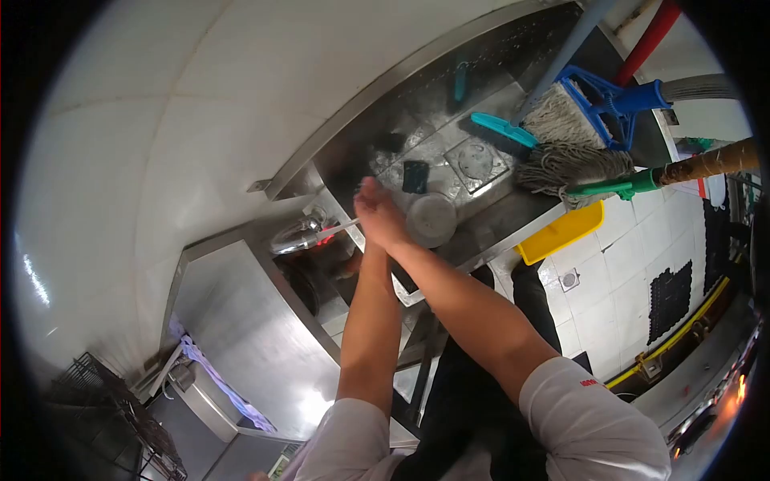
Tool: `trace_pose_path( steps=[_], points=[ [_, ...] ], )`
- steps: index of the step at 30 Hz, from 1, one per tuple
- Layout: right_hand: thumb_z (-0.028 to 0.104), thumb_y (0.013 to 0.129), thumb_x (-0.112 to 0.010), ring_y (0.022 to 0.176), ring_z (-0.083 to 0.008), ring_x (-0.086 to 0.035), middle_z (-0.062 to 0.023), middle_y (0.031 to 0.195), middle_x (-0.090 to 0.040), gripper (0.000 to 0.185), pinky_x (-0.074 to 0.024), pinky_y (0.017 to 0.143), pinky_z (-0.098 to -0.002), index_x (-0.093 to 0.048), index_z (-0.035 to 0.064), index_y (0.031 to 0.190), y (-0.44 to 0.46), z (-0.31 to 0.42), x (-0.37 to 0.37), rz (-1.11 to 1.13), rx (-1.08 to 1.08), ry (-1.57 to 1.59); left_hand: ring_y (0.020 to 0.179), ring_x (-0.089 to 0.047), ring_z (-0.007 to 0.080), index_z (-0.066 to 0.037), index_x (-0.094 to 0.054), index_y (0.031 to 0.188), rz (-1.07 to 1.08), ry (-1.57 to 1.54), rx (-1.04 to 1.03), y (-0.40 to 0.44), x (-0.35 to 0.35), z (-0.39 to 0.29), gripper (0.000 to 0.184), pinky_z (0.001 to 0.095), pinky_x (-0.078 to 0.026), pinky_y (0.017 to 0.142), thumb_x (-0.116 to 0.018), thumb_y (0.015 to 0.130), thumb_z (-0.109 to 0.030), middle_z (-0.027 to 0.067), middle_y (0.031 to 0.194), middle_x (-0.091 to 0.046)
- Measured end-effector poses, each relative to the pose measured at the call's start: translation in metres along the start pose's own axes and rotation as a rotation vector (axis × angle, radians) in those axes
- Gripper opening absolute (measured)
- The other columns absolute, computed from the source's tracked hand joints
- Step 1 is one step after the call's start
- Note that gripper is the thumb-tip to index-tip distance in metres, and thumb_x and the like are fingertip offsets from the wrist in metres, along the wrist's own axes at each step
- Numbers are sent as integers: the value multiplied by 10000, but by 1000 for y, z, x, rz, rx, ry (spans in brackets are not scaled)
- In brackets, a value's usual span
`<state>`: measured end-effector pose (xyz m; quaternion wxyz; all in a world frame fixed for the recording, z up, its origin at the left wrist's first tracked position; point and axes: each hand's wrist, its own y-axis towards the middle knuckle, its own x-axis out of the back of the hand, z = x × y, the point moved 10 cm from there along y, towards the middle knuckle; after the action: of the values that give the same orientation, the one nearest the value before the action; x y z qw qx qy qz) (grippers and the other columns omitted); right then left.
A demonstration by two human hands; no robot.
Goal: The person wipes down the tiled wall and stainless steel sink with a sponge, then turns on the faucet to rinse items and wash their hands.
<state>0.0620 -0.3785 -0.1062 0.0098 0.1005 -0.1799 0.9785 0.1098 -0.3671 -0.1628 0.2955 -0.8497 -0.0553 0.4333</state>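
Note:
My left hand (pixel 366 197) and my right hand (pixel 388 225) are pressed together above a metal-walled basin (pixel 501 104) with a wet tiled floor. The right hand overlaps the left, its fingers closed round it; most left fingers are hidden. A metal tap (pixel 298 237) is to their left, and a thin pale line, spout or water, runs from it to the hands. Just right of the hands sits a round whitish container (pixel 431 220). Beyond them lies a small dark square piece (pixel 415 176), near a square drain cover (pixel 476 163).
A teal brush (pixel 505 128), a blue-framed mop (pixel 561 116) and a string mop (pixel 573 164) with a green clamp rest in the basin's right side. A yellow container (pixel 561 232) stands beside it. Left is a steel counter (pixel 249 329); flames (pixel 736 393) show far right.

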Motion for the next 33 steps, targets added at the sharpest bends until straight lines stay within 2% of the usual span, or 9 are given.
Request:
trace_pose_path(
  steps=[9, 13, 14, 17, 23, 26, 27, 29, 33],
  points=[
    [302, 809, -621, 1135, -361, -595, -212, 1195, -617, 424, -505, 940, -402, -637, 27, 1129, 49, -36, -14, 443, -163, -459, 1166, -554, 259, -14, -558, 1259, -163, 1273, -194, -57, -23, -20, 384, 372, -372, 1051, -590, 912, -178, 121, 1226, -611],
    [200, 761, -653, 1006, -345, -655, -201, 1004, -678, 372, -526, 874, -397, -652, 46, 1100, 47, -63, 15, 258, -119, -280, 1110, -593, 220, -40, -572, 1256, -223, 629, -361, -51, -1, -17, 343, 358, -416, 1000, -591, 931, -150, 92, 1192, -637],
    [155, 783, -622, 1004, -349, -645, -188, 1023, -677, 302, -519, 867, -400, -657, 70, 1071, 38, -58, 45, 181, -82, -279, 954, -635, 193, -62, -633, 1123, -532, 240, -283, -59, -1, -17, 198, 327, -497, 859, -591, 940, -124, 70, 1020, -672],
    [78, 731, -637, 924, -348, -634, -174, 1012, -649, 382, -510, 834, -431, -608, 58, 1111, 5, -69, 134, 26, 101, -620, 895, -617, 180, -68, -626, 1069, -270, -287, -166, -23, 25, -9, 143, 317, -516, 781, -590, 941, -120, 46, 946, -642],
    [112, 773, -617, 953, -340, -617, -132, 1023, -637, 349, -494, 849, -452, -599, 62, 1118, -25, -68, 225, -20, 245, -917, 594, -431, 131, -123, -485, 729, -396, -32, -200, -1, 40, 9, 248, 245, -389, 553, -394, 774, 104, 5, 700, -483],
    [162, 821, -588, 883, -322, -638, -101, 953, -656, 221, -519, 763, -445, -630, 98, 1028, -18, -67, 229, -36, 164, -923, 548, -418, 150, -145, -492, 729, 252, -223, 117, 24, -7, 36, 184, 273, -336, 533, -361, 854, -110, -36, 571, -449],
    [179, 837, -577, 859, -314, -644, -90, 925, -662, 180, -527, 725, -442, -639, 112, 992, -18, -72, 230, -45, 57, -932, 548, -418, 150, -145, -492, 729, 236, -221, 113, 28, 2, 41, 184, 273, -336, 533, -361, 854, -110, -36, 571, -449],
    [197, 847, -572, 850, -310, -647, -88, 915, -668, 164, -530, 707, -436, -645, 120, 971, -20, -69, 231, -100, 128, -875, 604, -508, 145, -113, -553, 783, -442, -184, 70, 18, 23, 40, 192, 294, -396, 584, -383, 868, -143, -3, 669, -577],
    [227, 861, -561, 852, -304, -651, -85, 912, -679, 160, -534, 704, -424, -649, 116, 934, -23, -58, 238, -209, 252, -777, 872, -631, 238, -19, -641, 912, -340, -82, 82, 20, 46, 46, 290, 375, -485, 782, -417, 922, -203, 111, 933, -682]
  ],
)
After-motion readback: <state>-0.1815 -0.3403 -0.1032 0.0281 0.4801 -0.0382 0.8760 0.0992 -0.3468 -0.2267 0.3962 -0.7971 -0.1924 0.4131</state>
